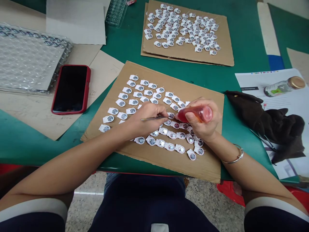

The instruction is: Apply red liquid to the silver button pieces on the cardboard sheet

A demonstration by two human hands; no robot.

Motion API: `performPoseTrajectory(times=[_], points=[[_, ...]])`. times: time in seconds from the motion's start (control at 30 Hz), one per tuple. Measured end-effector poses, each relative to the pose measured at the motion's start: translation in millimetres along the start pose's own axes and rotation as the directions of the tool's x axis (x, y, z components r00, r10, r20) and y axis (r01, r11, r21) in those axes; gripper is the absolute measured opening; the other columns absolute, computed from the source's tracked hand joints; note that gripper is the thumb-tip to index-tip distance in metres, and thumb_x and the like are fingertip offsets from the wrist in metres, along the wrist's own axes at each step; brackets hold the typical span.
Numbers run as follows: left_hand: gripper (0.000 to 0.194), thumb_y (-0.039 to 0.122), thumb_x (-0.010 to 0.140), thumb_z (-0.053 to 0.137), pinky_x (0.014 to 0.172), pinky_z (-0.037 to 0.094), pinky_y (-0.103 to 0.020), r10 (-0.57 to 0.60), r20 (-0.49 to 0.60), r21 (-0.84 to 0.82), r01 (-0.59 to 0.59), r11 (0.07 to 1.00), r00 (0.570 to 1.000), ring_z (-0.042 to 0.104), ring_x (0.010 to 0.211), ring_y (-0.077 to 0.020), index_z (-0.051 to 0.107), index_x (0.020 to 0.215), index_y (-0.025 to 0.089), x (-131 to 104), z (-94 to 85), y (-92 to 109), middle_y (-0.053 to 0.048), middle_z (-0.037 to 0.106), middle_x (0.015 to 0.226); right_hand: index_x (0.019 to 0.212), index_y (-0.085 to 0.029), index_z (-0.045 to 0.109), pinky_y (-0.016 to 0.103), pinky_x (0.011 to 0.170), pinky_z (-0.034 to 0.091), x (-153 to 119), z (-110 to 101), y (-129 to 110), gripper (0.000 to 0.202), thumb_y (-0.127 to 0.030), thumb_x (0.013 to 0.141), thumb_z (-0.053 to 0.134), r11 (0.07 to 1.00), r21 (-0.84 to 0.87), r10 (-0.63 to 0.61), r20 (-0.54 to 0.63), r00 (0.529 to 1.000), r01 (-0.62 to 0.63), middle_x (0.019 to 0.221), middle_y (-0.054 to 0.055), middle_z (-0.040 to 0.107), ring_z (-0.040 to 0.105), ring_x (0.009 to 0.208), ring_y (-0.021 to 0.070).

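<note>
My left hand (152, 117) is closed on a pair of thin metal tweezers (154, 118), whose tip is at a small round silver piece on a white tab (171, 115). In my right hand (205, 120) is a squeeze bottle (196, 113) of red liquid, tilted so its nozzle points down-left close to that same piece. Rows of similar tabbed pieces lie on a brown cardboard sheet (149, 158) under both hands. Some pieces near the bottle look reddish in the middle. My hands hide part of the rows.
Behind lies a second cardboard stack (188, 57) covered with such pieces. To the left are a red-cased phone (71, 89) and a bubble-wrap packet (29, 61). On the right, a dark cloth (277, 124) and a glass jar (285, 86) rest on printed paper (251, 79).
</note>
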State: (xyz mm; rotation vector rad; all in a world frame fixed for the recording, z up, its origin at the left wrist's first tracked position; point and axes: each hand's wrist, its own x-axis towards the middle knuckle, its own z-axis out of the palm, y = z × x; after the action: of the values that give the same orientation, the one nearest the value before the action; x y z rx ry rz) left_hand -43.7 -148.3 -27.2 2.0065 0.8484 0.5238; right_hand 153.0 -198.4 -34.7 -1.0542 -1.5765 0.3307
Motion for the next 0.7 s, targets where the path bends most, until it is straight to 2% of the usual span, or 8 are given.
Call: performPoseTrajectory(times=[0.1, 0.2, 0.27, 0.33, 0.4, 0.57, 0.6, 0.7], points=[[0.009, 0.021, 0.077, 0.060, 0.049, 0.043, -0.020, 0.002, -0.003, 0.007, -0.002, 1.000, 1.000, 0.060, 0.057, -0.0095, 0.068, 0.079, 0.018, 0.0, 0.6, -0.4, 0.001, 0.066, 0.067, 0.087, -0.025, 0.054, 0.033, 0.058, 0.047, 0.3, 0.6, -1.9, 0.024, -0.031, 0.070, 0.069, 1.000, -0.011, 0.020, 0.002, 1.000, -0.020, 0.072, -0.002, 0.060, 0.058, 0.065, 0.0143], [0.008, 0.020, 0.078, 0.059, 0.048, 0.042, -0.020, 0.028, -0.009, 0.046, -0.028, 0.999, 1.000, 0.059, 0.055, -0.0089, 0.067, 0.079, 0.018, -1.0, 0.5, -1.4, 0.001, 0.066, 0.067, 0.082, -0.025, 0.053, 0.031, 0.053, 0.046, 5.9, -3.2, -0.9, 0.023, -0.040, 0.072, 0.066, 0.991, 0.066, 0.127, -0.132, 0.983, -0.119, 0.071, -0.001, 0.057, 0.057, 0.062, 0.0140], [0.008, 0.020, 0.078, 0.059, 0.051, 0.044, -0.021, 0.096, -0.002, 0.094, -0.095, 0.991, 0.995, 0.060, 0.057, -0.0089, 0.067, 0.079, 0.018, -1.8, -1.4, -1.3, 0.001, 0.067, 0.068, 0.078, -0.024, 0.052, 0.030, 0.044, 0.043, 13.3, -10.8, 5.1, 0.025, -0.047, 0.074, 0.060, 0.955, 0.195, 0.271, -0.280, 0.921, -0.221, 0.069, -0.001, 0.053, 0.056, 0.056, 0.0140], [0.008, 0.020, 0.079, 0.060, 0.057, 0.047, -0.022, 0.164, -0.025, 0.126, -0.159, 0.979, 0.986, 0.062, 0.062, -0.0098, 0.067, 0.081, 0.019, -2.0, -5.2, 0.3, 0.000, 0.069, 0.073, 0.076, -0.024, 0.048, 0.030, 0.038, 0.038, 21.9, -22.6, 16.2, 0.030, -0.054, 0.075, 0.053, 0.883, 0.349, 0.433, -0.346, 0.832, -0.314, 0.065, -0.001, 0.048, 0.054, 0.049, 0.0144], [0.007, 0.021, 0.078, 0.062, 0.062, 0.050, -0.023, 0.178, -0.117, 0.126, -0.163, 0.979, 0.977, 0.064, 0.069, -0.0115, 0.068, 0.081, 0.019, -1.2, -10.6, 3.5, 0.000, 0.070, 0.078, 0.076, -0.025, 0.044, 0.029, 0.036, 0.032, 29.1, -36.1, 30.4, 0.035, -0.060, 0.074, 0.047, 0.805, 0.449, 0.546, -0.303, 0.781, -0.389, 0.061, -0.002, 0.043, 0.052, 0.047, 0.0144], [0.007, 0.025, 0.073, 0.069, 0.067, 0.055, -0.027, 0.091, -0.416, 0.073, -0.067, 0.995, 0.905, 0.066, 0.074, -0.0152, 0.068, 0.078, 0.020, 3.7, -21.3, 8.9, -0.001, 0.071, 0.082, 0.081, -0.026, 0.042, 0.026, 0.039, 0.025, 33.9, -58.5, 62.4, 0.040, -0.065, 0.073, 0.043, 0.656, 0.592, 0.656, -0.143, 0.741, -0.467, 0.064, -0.001, 0.046, 0.054, 0.057, 0.0149], [0.009, 0.025, 0.073, 0.070, 0.069, 0.056, -0.029, 0.079, -0.443, 0.041, -0.068, 0.997, 0.893, 0.067, 0.076, -0.0162, 0.068, 0.080, 0.019, 4.5, -22.0, 8.3, -0.002, 0.071, 0.084, 0.081, -0.025, 0.042, 0.026, 0.039, 0.025, 33.2, -60.6, 67.0, 0.042, -0.066, 0.073, 0.042, 0.643, 0.604, 0.650, -0.105, 0.752, -0.471, 0.065, 0.000, 0.048, 0.054, 0.057, 0.0148], [0.013, 0.024, 0.073, 0.071, 0.077, 0.057, -0.034, 0.073, -0.470, -0.063, -0.115, 0.991, 0.880, 0.067, 0.085, -0.0190, 0.069, 0.084, 0.020, 5.1, -21.8, 5.3, -0.003, 0.071, 0.090, 0.077, -0.024, 0.044, 0.027, 0.039, 0.029, 31.0, -64.5, 76.6, 0.047, -0.071, 0.074, 0.037, 0.684, 0.554, 0.548, 0.038, 0.835, -0.474, 0.070, 0.001, 0.054, 0.052, 0.055, 0.0132]])
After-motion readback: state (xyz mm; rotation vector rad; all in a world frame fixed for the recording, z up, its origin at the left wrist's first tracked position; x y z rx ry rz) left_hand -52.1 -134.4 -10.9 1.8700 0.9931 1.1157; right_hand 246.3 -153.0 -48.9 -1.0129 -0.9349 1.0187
